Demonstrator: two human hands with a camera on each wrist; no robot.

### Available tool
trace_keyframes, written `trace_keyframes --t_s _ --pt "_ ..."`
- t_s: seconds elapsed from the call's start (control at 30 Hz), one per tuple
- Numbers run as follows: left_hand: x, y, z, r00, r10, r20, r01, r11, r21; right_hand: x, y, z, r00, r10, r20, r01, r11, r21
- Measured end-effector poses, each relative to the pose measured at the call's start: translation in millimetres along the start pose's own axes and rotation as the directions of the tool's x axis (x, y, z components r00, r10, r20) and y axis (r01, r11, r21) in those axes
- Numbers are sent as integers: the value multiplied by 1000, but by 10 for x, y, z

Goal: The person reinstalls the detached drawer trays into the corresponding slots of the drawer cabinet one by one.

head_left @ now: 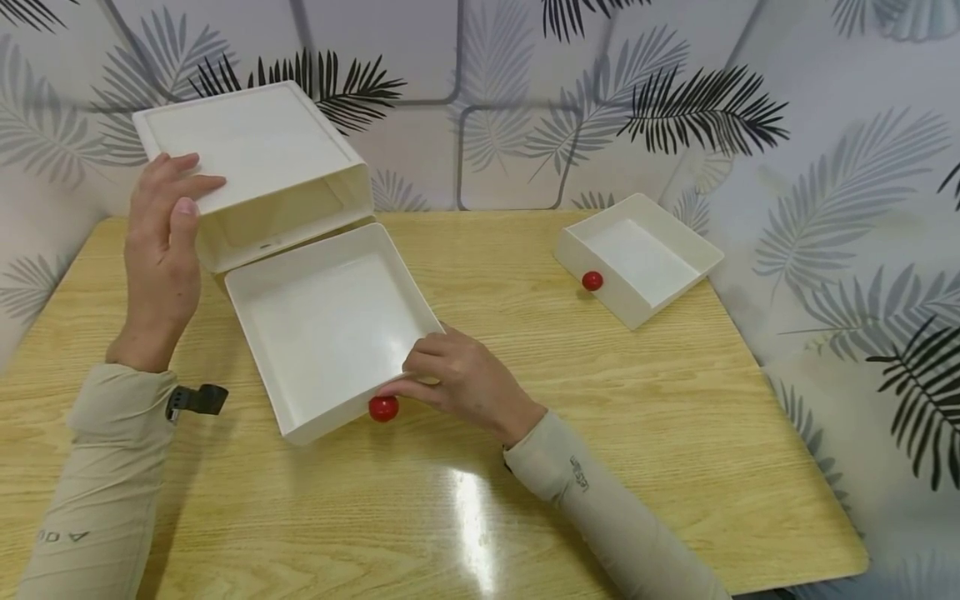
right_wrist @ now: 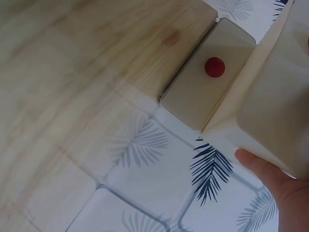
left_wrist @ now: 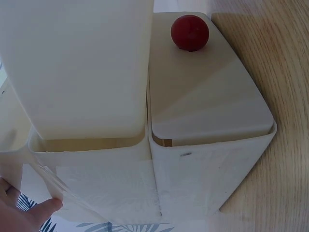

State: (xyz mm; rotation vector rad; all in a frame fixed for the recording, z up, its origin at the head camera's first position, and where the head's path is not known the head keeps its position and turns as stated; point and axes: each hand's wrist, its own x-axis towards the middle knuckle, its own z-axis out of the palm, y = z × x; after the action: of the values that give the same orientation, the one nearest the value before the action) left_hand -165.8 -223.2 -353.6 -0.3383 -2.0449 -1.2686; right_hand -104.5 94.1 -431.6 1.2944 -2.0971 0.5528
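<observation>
A white drawer cabinet (head_left: 251, 137) stands at the back left, its top compartment hollow at the front. My left hand (head_left: 161, 229) rests against its left side with fingers extended over the top. From the compartment below juts a white open-topped drawer (head_left: 330, 325), nothing inside it, with a round red knob (head_left: 383, 408) on its front. My right hand (head_left: 472, 379) grips this drawer's front right corner, thumb on the front face beside the knob. In the left wrist view, another drawer front (left_wrist: 203, 87) with a red knob (left_wrist: 189, 33) sits in the lowest compartment.
A second loose white drawer (head_left: 641, 258) with a red knob (head_left: 592, 281) lies tilted on the wooden table (head_left: 675, 433) at the right, near its back edge. Behind the table rises a wall (head_left: 517, 158) covered in leaf-patterned paper.
</observation>
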Motion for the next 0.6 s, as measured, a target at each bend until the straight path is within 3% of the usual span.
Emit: trace_keyframes --t_s 0.6 --pt "6 -17 4 1000 1 -2 -1 1000 -3 28 40 50 999 45 13 -46 995 91"
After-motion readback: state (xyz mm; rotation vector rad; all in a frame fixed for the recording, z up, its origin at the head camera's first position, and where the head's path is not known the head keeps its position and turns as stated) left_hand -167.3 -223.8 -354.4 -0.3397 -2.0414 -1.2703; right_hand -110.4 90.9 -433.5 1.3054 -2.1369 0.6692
